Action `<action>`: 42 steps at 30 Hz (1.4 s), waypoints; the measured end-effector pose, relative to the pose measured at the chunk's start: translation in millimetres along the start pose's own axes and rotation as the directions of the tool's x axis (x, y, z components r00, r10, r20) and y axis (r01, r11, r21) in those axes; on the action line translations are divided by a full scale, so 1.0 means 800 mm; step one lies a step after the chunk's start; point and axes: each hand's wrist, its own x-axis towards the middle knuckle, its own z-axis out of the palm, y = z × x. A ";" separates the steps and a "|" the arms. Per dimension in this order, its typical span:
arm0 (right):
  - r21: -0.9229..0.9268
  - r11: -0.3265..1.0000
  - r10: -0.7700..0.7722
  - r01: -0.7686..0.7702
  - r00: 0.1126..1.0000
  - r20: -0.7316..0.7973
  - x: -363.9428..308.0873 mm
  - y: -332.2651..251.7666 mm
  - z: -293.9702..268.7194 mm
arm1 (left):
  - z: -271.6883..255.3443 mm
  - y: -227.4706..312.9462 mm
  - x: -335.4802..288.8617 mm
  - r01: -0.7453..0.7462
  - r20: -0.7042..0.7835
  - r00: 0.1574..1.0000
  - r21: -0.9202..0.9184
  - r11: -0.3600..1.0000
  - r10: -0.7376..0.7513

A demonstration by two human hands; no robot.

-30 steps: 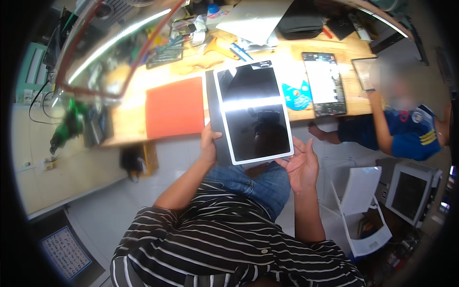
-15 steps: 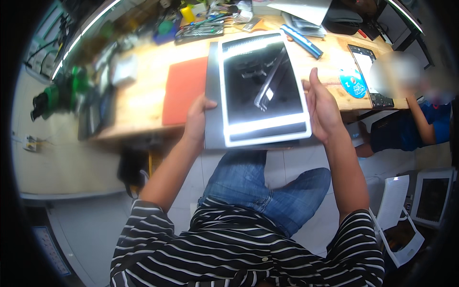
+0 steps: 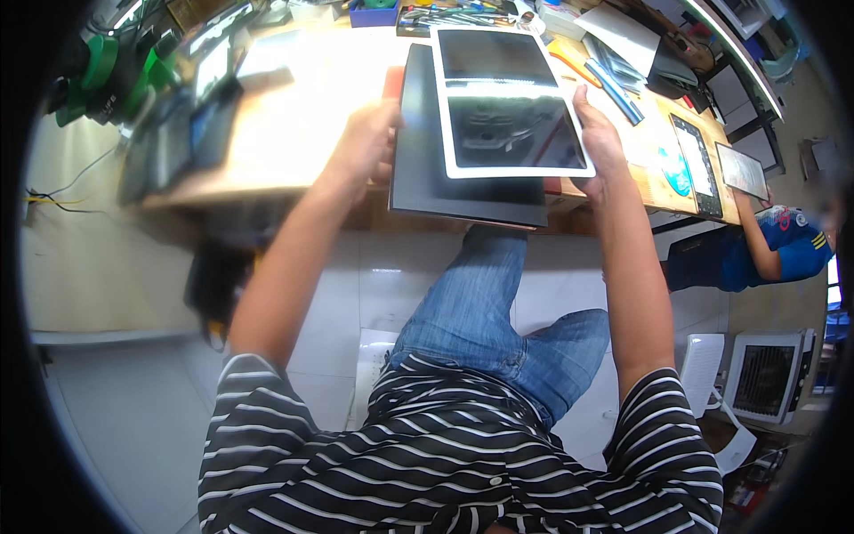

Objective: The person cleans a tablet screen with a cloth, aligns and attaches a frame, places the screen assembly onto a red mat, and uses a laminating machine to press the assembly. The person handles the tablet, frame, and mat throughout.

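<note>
A tablet [image 3: 511,132] with a white frame and a glossy dark screen is in my right hand [image 3: 601,144], whose thumb and fingers close round its right edge. Under it and a little to its left sits a dark grey flat panel [image 3: 425,182], tilted over the table's front edge. My left hand [image 3: 366,142], slightly smeared by motion, closes on the left edge of that panel. Between that hand and the panel a strip of the red-orange sheet [image 3: 392,82] shows; most of it is hidden.
A wooden workbench [image 3: 307,116] bears tools [image 3: 458,18], a blue cylinder [image 3: 616,92], a blue disc [image 3: 674,171] and a long dark-framed device [image 3: 696,165]. At the left stand a green-and-black device [image 3: 102,80] and dark flat devices [image 3: 178,133]. A person [image 3: 756,254] in blue sits at the right.
The tablet and dark panel have moved up and away from me in the picture, the tablet shifting to the right over the panel. My left hand has moved upward along with them.
</note>
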 end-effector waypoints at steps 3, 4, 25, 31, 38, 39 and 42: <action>0.035 0.998 -0.042 0.042 0.999 -0.008 -0.005 -0.005 0.009 | -0.032 0.019 -0.001 -0.236 -0.080 0.946 0.491 0.839 0.313; 0.026 0.999 -0.047 0.047 0.999 -0.013 -0.007 -0.008 0.012 | -0.036 0.025 0.003 -0.312 -0.055 0.932 0.385 0.869 0.359; -0.429 0.902 0.069 -0.053 0.997 0.021 0.021 -0.105 0.044 | -0.027 0.156 0.076 0.268 0.667 0.731 -0.474 0.839 0.144; -0.530 0.839 0.161 -0.122 0.987 0.028 0.035 -0.052 0.029 | -0.046 0.094 0.089 0.213 0.642 0.766 -0.301 0.929 0.032; -0.657 0.753 0.110 -0.044 0.992 0.060 -0.010 -0.017 -0.002 | -0.019 0.045 0.073 -0.004 0.320 0.945 0.211 0.977 -0.065; -0.659 0.750 0.123 -0.062 0.991 0.046 -0.013 -0.017 -0.002 | -0.014 0.046 0.072 -0.018 0.242 0.969 0.288 0.957 -0.054; -0.625 0.778 0.092 -0.066 0.996 0.010 -0.018 -0.011 -0.002 | -0.005 0.050 0.064 -0.042 0.236 0.970 0.376 0.925 -0.052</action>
